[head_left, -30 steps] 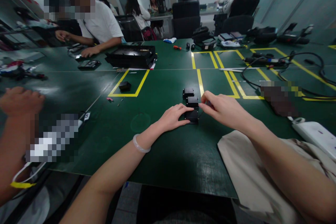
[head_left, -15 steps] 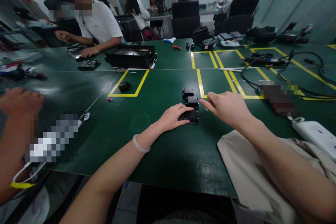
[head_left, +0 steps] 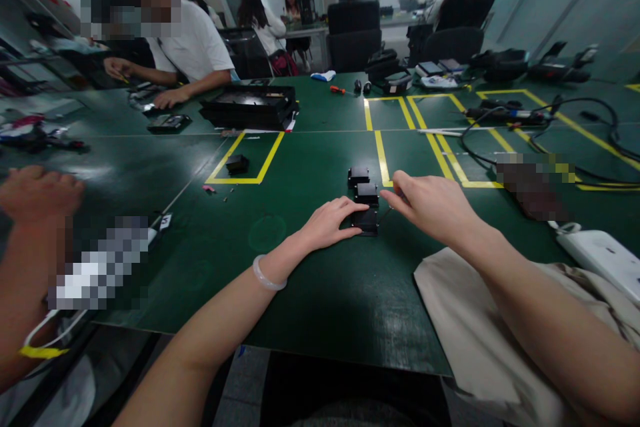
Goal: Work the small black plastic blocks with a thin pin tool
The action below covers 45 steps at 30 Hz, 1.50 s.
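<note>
Three small black rectangular blocks stand in a row on the green table: a far block [head_left: 359, 177], a middle block [head_left: 367, 194] and a near block [head_left: 366, 221]. My left hand [head_left: 330, 221] is closed round the near block from the left, thumb at its front and fingers at its back. My right hand [head_left: 430, 205] is curled just right of the blocks. From it a thin-shafted tool [head_left: 385, 215] slants down to the near block's right side. The tool's handle is hidden in my fingers, and whether its tip touches the block I cannot tell.
Beige cloth [head_left: 450, 300] lies under my right forearm, beside a white power strip [head_left: 603, 257]. Farther off are a black tray [head_left: 250, 107], a small black part [head_left: 237, 163] and black cables [head_left: 470, 147]. Another person's hand [head_left: 43, 193] rests at the left.
My left hand and the blocks stay in place. My right hand has shifted very slightly, and the tool's shaft shows at a slightly different angle.
</note>
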Each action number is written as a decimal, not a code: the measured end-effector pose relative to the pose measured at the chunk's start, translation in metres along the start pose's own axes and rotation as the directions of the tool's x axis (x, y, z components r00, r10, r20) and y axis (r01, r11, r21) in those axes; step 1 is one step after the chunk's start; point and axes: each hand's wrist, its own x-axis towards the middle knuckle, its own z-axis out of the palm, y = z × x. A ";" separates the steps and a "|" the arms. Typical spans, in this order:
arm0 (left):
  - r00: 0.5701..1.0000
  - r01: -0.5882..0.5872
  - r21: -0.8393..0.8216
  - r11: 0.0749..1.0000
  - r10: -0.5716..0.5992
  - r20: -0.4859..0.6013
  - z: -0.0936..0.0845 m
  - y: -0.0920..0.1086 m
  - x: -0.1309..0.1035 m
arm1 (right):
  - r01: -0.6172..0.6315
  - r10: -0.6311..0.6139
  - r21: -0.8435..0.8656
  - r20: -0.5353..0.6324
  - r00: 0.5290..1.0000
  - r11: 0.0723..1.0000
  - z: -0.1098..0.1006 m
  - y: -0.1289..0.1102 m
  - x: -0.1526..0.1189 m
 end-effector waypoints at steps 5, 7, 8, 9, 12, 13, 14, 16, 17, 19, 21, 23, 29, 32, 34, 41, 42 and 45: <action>1.000 0.001 -0.005 1.000 -0.001 0.002 -0.001 0.001 0.000 | 0.003 -0.003 0.050 -0.003 1.000 0.999 0.004 0.000 0.000; 1.000 0.004 -0.007 1.000 -0.004 0.006 -0.001 0.001 0.000 | 0.029 -0.029 0.119 -0.002 1.000 0.993 0.005 0.000 0.000; 1.000 0.005 -0.007 1.000 -0.005 0.007 -0.002 0.001 0.000 | 0.042 -0.043 0.157 0.001 0.999 0.987 0.005 0.000 0.000; 1.000 0.005 -0.007 1.000 -0.005 0.007 -0.002 0.002 0.000 | 0.056 -0.058 0.196 0.005 0.998 0.979 0.004 0.000 0.000; 1.000 0.002 -0.006 1.000 -0.002 0.009 -0.003 0.002 0.000 | 0.087 -0.099 0.305 0.022 0.995 0.948 0.002 0.001 0.000; 1.000 0.001 -0.006 1.000 -0.001 0.010 -0.003 0.002 0.000 | 0.095 -0.111 0.334 0.028 0.993 0.938 0.001 0.001 -0.001; 1.000 0.001 -0.006 1.000 -0.001 0.012 -0.003 0.002 0.000 | 0.101 -0.120 0.356 0.030 0.992 0.929 0.001 0.001 -0.001; 1.000 0.001 -0.006 1.000 -0.001 0.011 -0.003 0.002 0.000 | 0.108 -0.130 0.382 0.031 0.991 0.918 0.001 0.002 -0.001; 1.000 0.002 -0.006 1.000 -0.002 0.010 -0.003 0.002 0.000 | 0.111 -0.132 0.387 0.029 0.991 0.915 0.001 0.002 -0.002; 1.000 0.004 -0.008 1.000 -0.004 0.009 -0.002 0.002 0.000 | 0.115 -0.135 0.392 0.023 0.991 0.913 0.001 0.002 -0.002; 1.000 0.006 -0.012 1.000 -0.006 0.009 -0.002 0.002 0.000 | 0.117 -0.134 0.393 0.016 0.991 0.912 0.002 0.003 -0.001; 1.000 0.010 -0.014 1.000 -0.010 0.008 -0.003 0.002 0.000 | 0.121 -0.136 0.396 0.009 0.991 0.910 0.002 0.003 -0.001; 1.000 0.006 -0.007 1.000 -0.006 0.014 -0.003 0.002 0.000 | 0.134 -0.151 0.431 0.007 0.988 0.892 0.005 0.003 0.001; 1.000 0.001 -0.012 1.000 -0.001 0.014 -0.003 0.002 0.000 | 0.106 -0.125 0.436 0.015 0.992 0.894 0.006 0.003 0.002; 1.000 0.000 -0.010 1.000 0.000 0.018 -0.003 0.002 0.000 | 0.088 -0.110 0.456 0.022 0.994 0.886 0.006 0.002 0.002; 1.000 0.001 0.001 1.000 -0.001 0.010 -0.002 0.001 0.000 | 0.080 -0.093 0.559 -0.005 0.996 0.826 0.009 0.000 0.003; 1.000 0.001 0.002 1.000 -0.001 0.010 -0.002 0.001 0.000 | 0.076 -0.083 0.569 -0.013 0.996 0.819 0.010 0.000 0.003; 1.000 0.002 0.006 1.000 -0.002 0.009 -0.002 0.001 0.000 | 0.061 -0.045 0.593 -0.042 0.998 0.803 0.012 -0.001 0.004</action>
